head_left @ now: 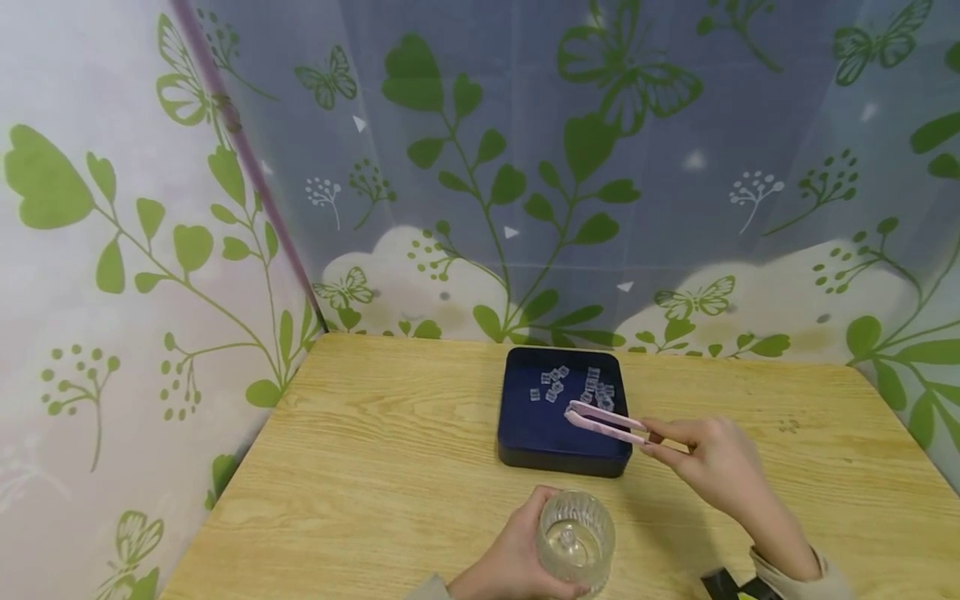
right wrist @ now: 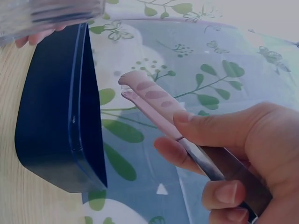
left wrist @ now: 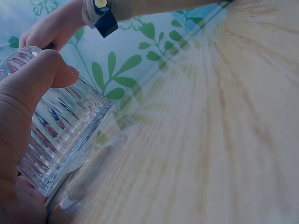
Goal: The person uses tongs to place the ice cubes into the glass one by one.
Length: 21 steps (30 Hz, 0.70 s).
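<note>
My left hand grips a clear ribbed glass near the front of the table, its fingers and thumb round the side. A small clear piece shows at the bottom of the glass. My right hand pinches a pair of tongs with pale pink tips and a metal handle. Their tips are over the dark blue tray, and a small clear cube appears to sit between them in the right wrist view. Several clear cubes lie inside the tray, in a left group and a right group.
The tray stands on the wood-grain table, beyond the glass. A patterned curtain with green leaves and butterflies hangs behind the table and along its left side. A black wrist strap is on the right forearm.
</note>
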Available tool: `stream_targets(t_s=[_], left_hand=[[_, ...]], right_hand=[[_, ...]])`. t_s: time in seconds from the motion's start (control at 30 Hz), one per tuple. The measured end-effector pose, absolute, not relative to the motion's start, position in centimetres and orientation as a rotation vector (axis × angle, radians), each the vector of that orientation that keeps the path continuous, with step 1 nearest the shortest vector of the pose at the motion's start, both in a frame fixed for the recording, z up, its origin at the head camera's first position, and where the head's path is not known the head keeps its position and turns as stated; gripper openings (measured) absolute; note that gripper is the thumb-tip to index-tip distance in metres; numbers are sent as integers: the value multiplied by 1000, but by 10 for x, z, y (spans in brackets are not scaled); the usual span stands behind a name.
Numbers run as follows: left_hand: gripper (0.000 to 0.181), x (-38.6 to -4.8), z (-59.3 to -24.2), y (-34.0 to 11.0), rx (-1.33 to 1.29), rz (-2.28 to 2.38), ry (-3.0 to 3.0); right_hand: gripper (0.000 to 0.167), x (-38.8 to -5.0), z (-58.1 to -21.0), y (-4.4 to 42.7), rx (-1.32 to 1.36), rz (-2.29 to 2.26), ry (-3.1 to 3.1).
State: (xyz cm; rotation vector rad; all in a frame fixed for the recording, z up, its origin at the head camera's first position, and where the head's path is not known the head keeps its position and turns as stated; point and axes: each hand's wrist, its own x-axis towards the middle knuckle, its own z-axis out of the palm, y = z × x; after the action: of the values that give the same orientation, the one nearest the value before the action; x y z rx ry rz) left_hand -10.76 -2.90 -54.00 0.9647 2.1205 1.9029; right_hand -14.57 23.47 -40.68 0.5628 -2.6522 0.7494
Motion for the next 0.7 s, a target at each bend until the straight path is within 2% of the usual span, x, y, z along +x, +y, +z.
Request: stream_targets(t_s=[0.7], left_hand=[[86, -109, -543, -28, 1043, 1895, 2164]], right_hand=[[29, -102, -404, 252, 669, 1090, -2618]])
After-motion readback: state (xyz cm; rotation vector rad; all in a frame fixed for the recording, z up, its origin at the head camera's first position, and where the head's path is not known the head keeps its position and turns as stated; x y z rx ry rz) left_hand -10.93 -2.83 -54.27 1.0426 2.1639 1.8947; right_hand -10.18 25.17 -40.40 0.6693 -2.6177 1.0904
